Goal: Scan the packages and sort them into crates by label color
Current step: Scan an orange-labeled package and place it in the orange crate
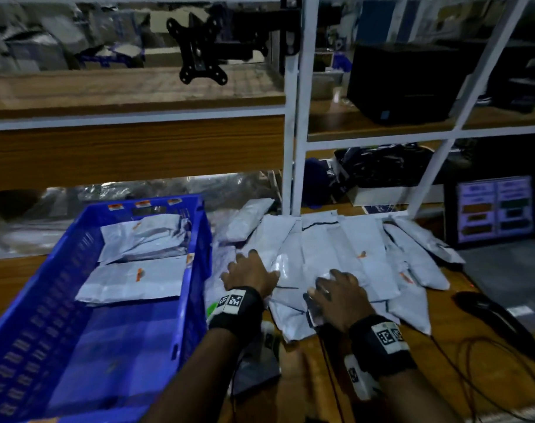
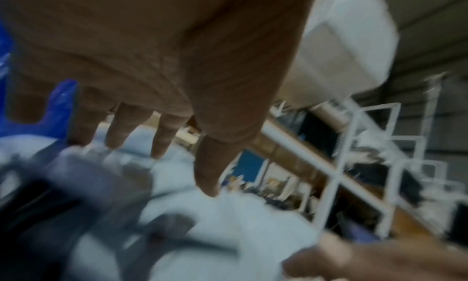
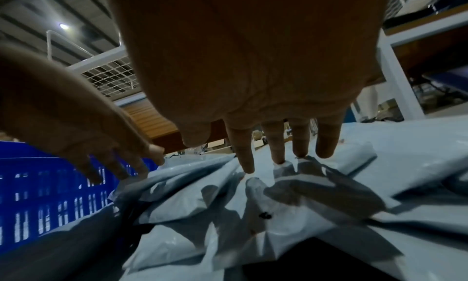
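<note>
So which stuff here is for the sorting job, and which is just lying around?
For the job:
white packages
blue crate
scanner
screen with colored boxes
left hand and right hand, both on the pile

Just lying around:
black monitor mount
black box
dark bags

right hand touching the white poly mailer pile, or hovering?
Touching. In the right wrist view, the right hand has straight fingertips pressed onto a crumpled white plastic mailer of the pile, with no gap; the head view agrees.

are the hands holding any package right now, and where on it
Nothing is held. The left hand and right hand rest with fingers spread on the pile of white packages, no grip closed.
</note>
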Available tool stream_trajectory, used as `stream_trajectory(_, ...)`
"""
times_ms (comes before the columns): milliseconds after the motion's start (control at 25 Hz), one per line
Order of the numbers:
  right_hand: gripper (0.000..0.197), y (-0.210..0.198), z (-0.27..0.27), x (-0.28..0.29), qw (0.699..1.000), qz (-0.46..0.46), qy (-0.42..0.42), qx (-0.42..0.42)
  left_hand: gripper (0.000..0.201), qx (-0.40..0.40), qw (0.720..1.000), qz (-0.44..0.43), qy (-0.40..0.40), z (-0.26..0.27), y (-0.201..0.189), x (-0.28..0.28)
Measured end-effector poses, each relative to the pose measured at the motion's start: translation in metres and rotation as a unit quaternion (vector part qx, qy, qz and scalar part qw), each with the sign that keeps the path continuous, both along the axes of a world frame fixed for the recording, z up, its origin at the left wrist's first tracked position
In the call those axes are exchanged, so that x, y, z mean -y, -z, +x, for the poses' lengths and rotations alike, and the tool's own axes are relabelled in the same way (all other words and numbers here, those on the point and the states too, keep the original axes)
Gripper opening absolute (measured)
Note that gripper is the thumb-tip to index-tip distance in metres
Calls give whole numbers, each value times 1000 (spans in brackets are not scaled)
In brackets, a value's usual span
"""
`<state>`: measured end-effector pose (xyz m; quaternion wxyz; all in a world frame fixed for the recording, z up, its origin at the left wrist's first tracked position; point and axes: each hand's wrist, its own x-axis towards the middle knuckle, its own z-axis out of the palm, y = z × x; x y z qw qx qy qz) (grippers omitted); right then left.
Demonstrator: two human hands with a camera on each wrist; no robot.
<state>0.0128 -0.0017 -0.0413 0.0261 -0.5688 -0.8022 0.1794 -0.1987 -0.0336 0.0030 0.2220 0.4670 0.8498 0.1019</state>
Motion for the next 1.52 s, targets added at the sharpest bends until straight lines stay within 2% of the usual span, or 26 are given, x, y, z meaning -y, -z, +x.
stream_trajectory(40,57,4,7,-3,1000,-17,-8,-7,82,-8,1000,-18,-17,3,11,-1)
stream_trajectory(120,73,11,20,-7,998,-43,-33,-25,87,-32,998,-20,-42,10,25,1)
stream_trajectory(160,84,13,27,-10,997,-48,-41,-46,83,-47,998,-5,-52,13,29,1)
stream_trajectory(200,86,13,30,-12,996,-53,-38,-62,75,-62,996,19,-61,16,30,2)
stream_trajectory(280,66,9,30,-13,994,-62,-38,-80,61,-68,993,69,-72,18,27,3)
stream_trajectory(320,63,8,29,-13,993,-66,-39,-89,56,-61,991,90,-78,19,25,4)
stream_trajectory(360,70,7,28,-13,992,-70,-37,-98,53,-47,989,114,-86,19,23,5)
stream_trajectory(440,99,11,26,-16,992,-55,-29,-111,51,-7,980,158,-117,21,20,8)
stream_trajectory(480,105,14,27,-20,992,-50,-28,-116,51,15,975,174,-136,21,18,10)
stream_trajectory(640,74,10,24,-36,988,-41,-3,-152,26,60,953,249,-164,17,12,15)
stream_trajectory(840,71,8,15,-47,972,-32,4,-234,29,148,920,311,-189,6,-10,21)
stream_trajectory(880,64,3,13,-46,966,-25,2,-256,31,163,914,324,-179,8,-15,21)
stream_trajectory(1000,22,-16,13,-44,939,-53,25,-340,31,228,900,345,-137,19,-17,17)
stream_trajectory(1040,18,-20,13,-42,928,-67,34,-365,31,255,896,341,-124,21,-14,16)
stream_trajectory(1200,28,-24,15,-41,915,-91,78,-386,34,315,905,278,-69,27,-7,11)
stream_trajectory(1320,21,-31,11,-35,888,-117,99,-434,51,345,910,228,-33,31,-9,12)
stream_trajectory(1400,33,-33,11,-29,874,-106,107,-462,57,369,908,198,-6,34,-10,15)
stream_trajectory(1440,36,-35,12,-25,872,-97,108,-468,56,384,901,201,5,35,-9,15)
stream_trajectory(1520,39,-39,16,-19,872,-81,110,-471,40,404,888,220,21,40,-7,11)
